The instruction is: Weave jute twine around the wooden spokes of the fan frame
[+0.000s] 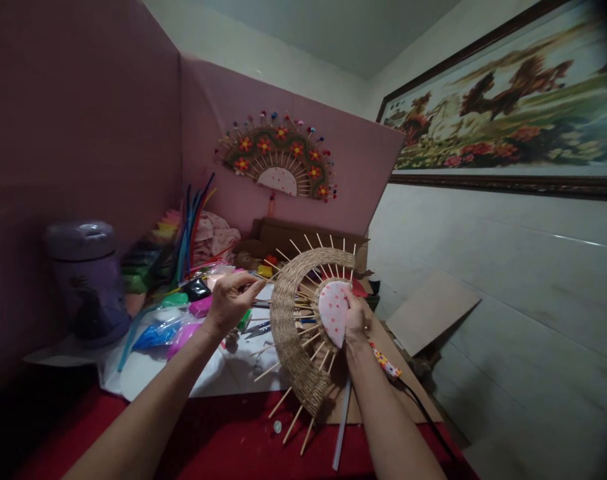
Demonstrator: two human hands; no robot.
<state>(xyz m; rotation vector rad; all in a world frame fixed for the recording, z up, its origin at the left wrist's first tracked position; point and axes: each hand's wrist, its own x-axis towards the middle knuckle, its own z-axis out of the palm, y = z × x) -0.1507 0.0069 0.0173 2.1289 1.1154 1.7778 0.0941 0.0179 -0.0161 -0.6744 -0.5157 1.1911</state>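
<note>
My right hand (pixel 354 317) grips a half-round fan (pixel 288 313) by its dotted white-and-pink centre (pixel 332 308). The fan is held up over the table, tilted on its side. A broad band of brown twine is woven across its thin wooden sticks, and the bare stick ends poke out past the band. My left hand (pixel 236 300) is closed in a pinch at the fan's left edge, by the tip of one stick. What lies between those fingertips is too small to make out.
A finished fan with flowers (pixel 278 160) hangs on the pink board. Bags of coloured clay (pixel 158 333), scissors (pixel 258 330) and pipe cleaners (pixel 190 227) lie at left. A purple bottle (pixel 88 287) stands far left. A glue stick (pixel 342 423) and a corded flowered tool (pixel 386 360) are right.
</note>
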